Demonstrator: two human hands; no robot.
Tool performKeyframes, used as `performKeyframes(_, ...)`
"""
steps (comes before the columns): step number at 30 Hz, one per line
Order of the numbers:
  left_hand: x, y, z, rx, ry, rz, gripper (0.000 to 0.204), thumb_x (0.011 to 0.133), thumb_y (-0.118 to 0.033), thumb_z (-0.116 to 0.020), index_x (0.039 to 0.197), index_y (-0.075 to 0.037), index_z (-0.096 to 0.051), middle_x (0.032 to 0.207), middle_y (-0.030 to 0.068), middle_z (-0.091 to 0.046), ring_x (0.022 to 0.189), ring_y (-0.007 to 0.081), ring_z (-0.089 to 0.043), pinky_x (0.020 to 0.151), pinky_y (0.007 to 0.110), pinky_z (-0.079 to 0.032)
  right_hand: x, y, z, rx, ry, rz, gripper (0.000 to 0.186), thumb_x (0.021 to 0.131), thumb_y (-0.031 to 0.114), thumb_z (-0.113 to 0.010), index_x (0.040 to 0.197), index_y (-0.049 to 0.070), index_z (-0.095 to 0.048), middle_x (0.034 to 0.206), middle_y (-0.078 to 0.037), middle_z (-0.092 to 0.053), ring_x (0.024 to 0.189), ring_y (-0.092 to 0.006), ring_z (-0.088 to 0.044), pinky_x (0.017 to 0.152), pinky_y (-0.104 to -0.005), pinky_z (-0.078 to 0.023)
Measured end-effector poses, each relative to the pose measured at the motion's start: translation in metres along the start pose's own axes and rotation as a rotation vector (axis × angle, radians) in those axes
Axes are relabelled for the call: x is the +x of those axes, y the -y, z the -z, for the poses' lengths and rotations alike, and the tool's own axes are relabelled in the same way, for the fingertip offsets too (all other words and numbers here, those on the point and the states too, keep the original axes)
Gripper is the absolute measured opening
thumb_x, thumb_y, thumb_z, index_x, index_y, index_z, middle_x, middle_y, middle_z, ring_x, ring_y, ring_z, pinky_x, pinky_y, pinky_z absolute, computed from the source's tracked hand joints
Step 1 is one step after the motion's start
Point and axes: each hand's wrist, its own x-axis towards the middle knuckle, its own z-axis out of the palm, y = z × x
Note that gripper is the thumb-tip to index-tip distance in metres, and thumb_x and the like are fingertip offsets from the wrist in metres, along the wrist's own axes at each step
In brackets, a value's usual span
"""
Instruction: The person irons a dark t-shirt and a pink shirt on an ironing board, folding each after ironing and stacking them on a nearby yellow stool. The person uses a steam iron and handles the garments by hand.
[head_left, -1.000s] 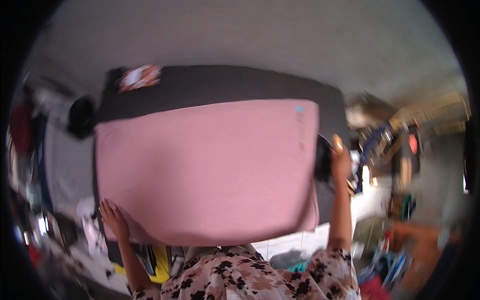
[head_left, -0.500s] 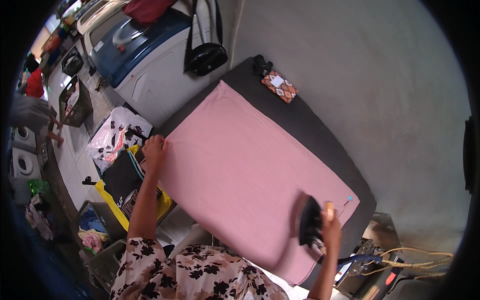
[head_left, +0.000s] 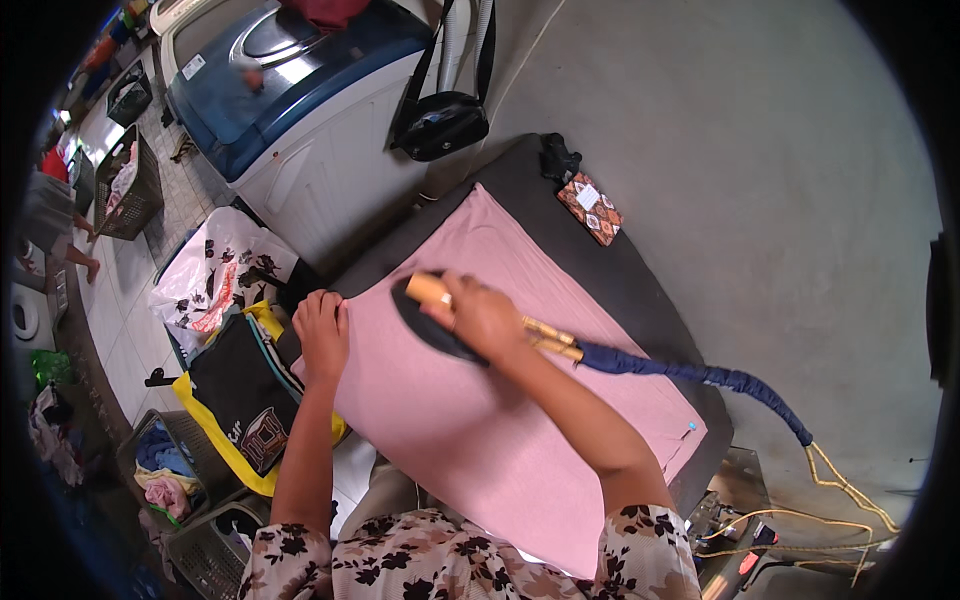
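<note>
"What is the right hand doing?"

"On my feed the right hand [head_left: 478, 312] is wrapped around the orange handle of the iron [head_left: 412, 322]. The iron is over the far left part of the pink cloth [head_left: 470, 430]. Blur keeps me from telling whether its sole lies flat there."

"And my left hand?"

"The left hand [head_left: 322, 332] is at the cloth's left edge, fingers bent over it. I can't tell whether they pinch the fabric or only rest on it."

"How does the cloth lie?"

"Spread out on the dark grey counter [head_left: 640, 312], slanting from far left to near right. I see a small blue tag [head_left: 692, 427] by its right corner."

"Where does the cord go?"

"The cord [head_left: 690, 372], in a blue sleeve, leaves the iron and runs right, past the counter's edge."

"Anything else around?"

"A patterned pouch [head_left: 592, 210] sits at the counter's far edge, near the wall. Beyond the far left end I have a black bag [head_left: 443, 127] hanging beside the washer [head_left: 320, 180]. A dark garment [head_left: 235, 385] lies left of my left arm."
</note>
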Motion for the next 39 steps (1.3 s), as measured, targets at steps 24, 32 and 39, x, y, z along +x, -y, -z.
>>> performKeyframes(24,0.004,0.002,-0.018,0.071,0.016,-0.072,0.024,0.097,-0.024,-0.050,0.099,-0.001,-0.055,0.107,0.0183,-0.055,0.102,0.0379,-0.052,0.086,0.050,-0.040,-0.145,-0.215,0.040,-0.032,-0.344,-1.078,0.050,0.093,0.051,-0.052,0.104,0.002,-0.049,0.080,-0.024,-0.066,0.079,-0.0434,-0.065,0.066,-0.0509,-0.052)
performKeyframes(32,0.002,0.010,-0.021,0.053,-0.002,-0.110,0.036,0.098,-0.032,-0.047,0.098,0.003,-0.056,0.099,0.0229,-0.055,0.095,0.0423,-0.053,0.081,0.052,-0.042,-0.217,-0.191,0.036,0.170,-0.237,-0.995,0.051,0.093,0.049,-0.051,0.107,0.001,-0.047,0.087,-0.026,-0.065,0.080,-0.0443,-0.064,0.067,-0.0507,-0.052)
performKeyframes(39,0.001,0.015,-0.026,0.089,0.045,-0.113,0.038,0.099,-0.033,-0.044,0.097,0.003,-0.058,0.098,0.0214,-0.055,0.092,0.0399,-0.053,0.080,0.051,-0.042,-0.320,-0.174,0.025,0.082,-0.248,-1.085,0.048,0.092,0.050,-0.053,0.102,0.004,-0.046,0.083,-0.023,-0.064,0.071,-0.0424,-0.064,0.059,-0.0489,-0.051)
